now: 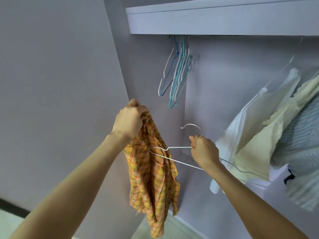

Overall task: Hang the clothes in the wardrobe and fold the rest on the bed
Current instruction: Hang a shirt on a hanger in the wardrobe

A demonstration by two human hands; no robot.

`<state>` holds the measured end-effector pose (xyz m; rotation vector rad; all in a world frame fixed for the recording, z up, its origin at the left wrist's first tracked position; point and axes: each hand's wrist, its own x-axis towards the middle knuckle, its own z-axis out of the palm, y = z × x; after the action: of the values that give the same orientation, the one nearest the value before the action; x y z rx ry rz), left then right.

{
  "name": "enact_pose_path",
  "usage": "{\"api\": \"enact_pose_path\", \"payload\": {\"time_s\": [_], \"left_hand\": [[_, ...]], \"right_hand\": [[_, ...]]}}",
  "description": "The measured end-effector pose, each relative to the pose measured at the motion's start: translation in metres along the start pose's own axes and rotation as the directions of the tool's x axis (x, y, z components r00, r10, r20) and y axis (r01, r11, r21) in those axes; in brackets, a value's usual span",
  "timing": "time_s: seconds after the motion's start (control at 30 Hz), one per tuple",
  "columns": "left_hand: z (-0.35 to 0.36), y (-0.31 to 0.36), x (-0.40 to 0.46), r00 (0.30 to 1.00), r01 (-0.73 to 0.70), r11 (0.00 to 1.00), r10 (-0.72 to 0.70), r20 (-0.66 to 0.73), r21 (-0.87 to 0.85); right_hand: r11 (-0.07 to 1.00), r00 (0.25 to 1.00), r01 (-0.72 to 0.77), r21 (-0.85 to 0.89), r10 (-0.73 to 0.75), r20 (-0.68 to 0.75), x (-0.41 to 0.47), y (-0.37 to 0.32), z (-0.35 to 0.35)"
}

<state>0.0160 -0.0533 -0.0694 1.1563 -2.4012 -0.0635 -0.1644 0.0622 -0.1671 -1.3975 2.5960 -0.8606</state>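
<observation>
My left hand [128,120] grips the top of an orange and yellow plaid shirt [153,180], which hangs bunched down in front of the open wardrobe. My right hand [203,150] holds a white wire hanger [165,153] by its neck, just below the hook. One end of the hanger lies against the shirt. Both hands are raised at about the same height, the hanger to the right of the cloth.
Several empty white and blue hangers [177,73] hang under the wardrobe shelf [215,19]. White, cream and blue-striped garments [269,135] hang at the right. The lilac wardrobe side panel [69,83] stands at the left. Pale floor shows below.
</observation>
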Motion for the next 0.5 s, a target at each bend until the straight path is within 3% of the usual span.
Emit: {"api": "enact_pose_path", "payload": {"time_s": [0.1, 0.17, 0.23, 0.3, 0.37, 0.43, 0.47, 0.5], "left_hand": [[-0.002, 0.008, -0.004, 0.999, -0.027, 0.99, 0.02, -0.047, -0.137], [-0.002, 0.021, -0.012, 0.994, -0.098, 0.967, 0.084, -0.067, -0.237], [0.005, 0.026, -0.026, 0.985, -0.17, 0.945, 0.154, -0.081, -0.281], [0.015, 0.021, -0.043, 0.988, -0.15, 0.966, 0.153, -0.002, -0.209], [0.023, 0.012, -0.054, 0.951, -0.114, 0.989, 0.08, 0.299, 0.099], [0.026, 0.007, -0.055, 0.871, -0.11, 0.964, -0.024, 0.49, 0.241], [0.023, 0.01, -0.053, 0.889, -0.11, 0.967, -0.008, 0.458, 0.229], [0.018, 0.014, -0.048, 0.952, -0.123, 0.975, 0.063, 0.301, 0.186]], "right_hand": [[0.958, 0.994, -0.077, 0.275, 0.052, 0.096, 0.007, -0.005, 0.01], [0.817, 0.974, -0.225, 0.531, 0.173, 0.146, 0.011, -0.014, 0.017], [0.686, 0.952, -0.279, 0.672, 0.291, 0.098, 0.016, -0.019, 0.021], [0.627, 0.947, -0.225, 0.746, 0.321, 0.016, 0.019, -0.02, 0.017], [0.615, 0.96, -0.13, 0.778, 0.275, -0.057, 0.02, -0.021, 0.006], [0.644, 0.975, -0.023, 0.765, 0.184, -0.126, 0.021, -0.024, -0.006], [0.67, 0.979, 0.031, 0.742, 0.131, -0.159, 0.021, -0.027, -0.01], [0.697, 0.978, 0.092, 0.711, 0.07, -0.195, 0.021, -0.03, -0.015]]}}
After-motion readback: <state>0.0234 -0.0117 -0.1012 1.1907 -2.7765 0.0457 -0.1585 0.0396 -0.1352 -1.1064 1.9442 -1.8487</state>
